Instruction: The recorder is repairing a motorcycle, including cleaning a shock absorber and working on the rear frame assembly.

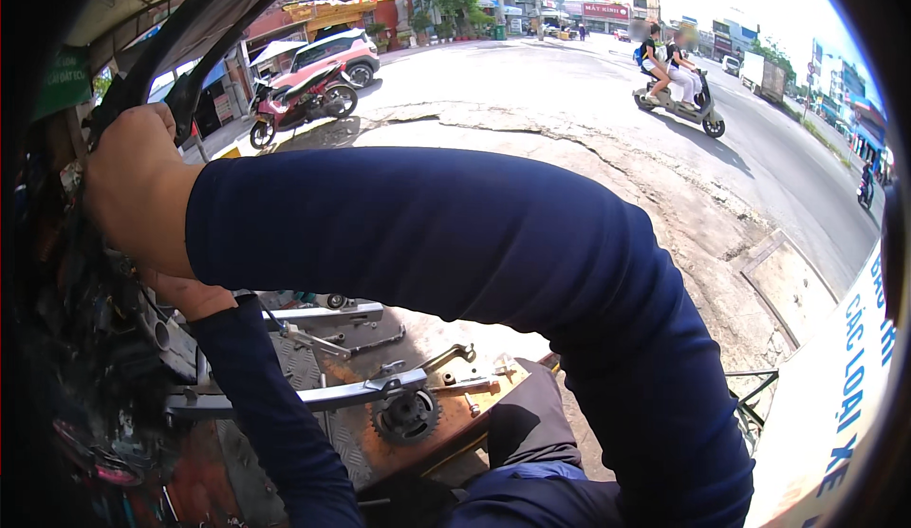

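The right hand (138, 182), fingers curled, was raised beside black curved tubes (169, 39) at upper left; whether it gripped them could not be told. The left hand (190, 296) was just below, fingers hidden. Lower lay a toothed sprocket (408, 415); beyond stood a red motorbike (313, 96).

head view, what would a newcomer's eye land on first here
Probably the navy right sleeve, arching across the middle to the right hand, which is by the black bars at far left. Below the sleeve, a toothed sprocket sits beside a silver bar. At upper right, two riders on a scooter stand out against the bright road.
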Available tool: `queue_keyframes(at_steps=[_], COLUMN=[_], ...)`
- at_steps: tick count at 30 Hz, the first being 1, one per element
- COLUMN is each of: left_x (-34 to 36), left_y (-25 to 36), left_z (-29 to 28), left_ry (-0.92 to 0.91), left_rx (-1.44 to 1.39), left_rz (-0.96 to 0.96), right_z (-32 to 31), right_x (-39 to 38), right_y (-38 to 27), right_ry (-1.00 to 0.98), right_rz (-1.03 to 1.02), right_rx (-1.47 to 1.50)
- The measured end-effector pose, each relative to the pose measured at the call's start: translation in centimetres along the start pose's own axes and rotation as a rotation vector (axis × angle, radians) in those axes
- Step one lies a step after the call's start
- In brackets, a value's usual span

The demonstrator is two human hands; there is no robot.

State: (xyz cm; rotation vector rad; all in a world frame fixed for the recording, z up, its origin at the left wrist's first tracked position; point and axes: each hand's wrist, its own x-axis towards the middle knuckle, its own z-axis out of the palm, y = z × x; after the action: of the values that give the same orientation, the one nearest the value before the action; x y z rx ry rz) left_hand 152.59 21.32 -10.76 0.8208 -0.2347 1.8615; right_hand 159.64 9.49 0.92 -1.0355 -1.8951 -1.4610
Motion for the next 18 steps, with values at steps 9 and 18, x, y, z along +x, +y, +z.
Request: queue_keyframes(at_steps=[9, 18], left_x=[-0.7, -6.7], left_y=[0.7, 3.3], left_z=[3.0, 4.8], left_ry=[0.107, -0.292], left_rx=[0.040, 1.013], left_rz=[0.008, 0.223], right_z=[-0.1, -2.3], right_x=[1.3, 1.8], right_y=[1.3, 2.0], right_ry=[-0.115, -0.189], right_rz=[-0.048, -0.197], right_rx=[0.277, 0.096])
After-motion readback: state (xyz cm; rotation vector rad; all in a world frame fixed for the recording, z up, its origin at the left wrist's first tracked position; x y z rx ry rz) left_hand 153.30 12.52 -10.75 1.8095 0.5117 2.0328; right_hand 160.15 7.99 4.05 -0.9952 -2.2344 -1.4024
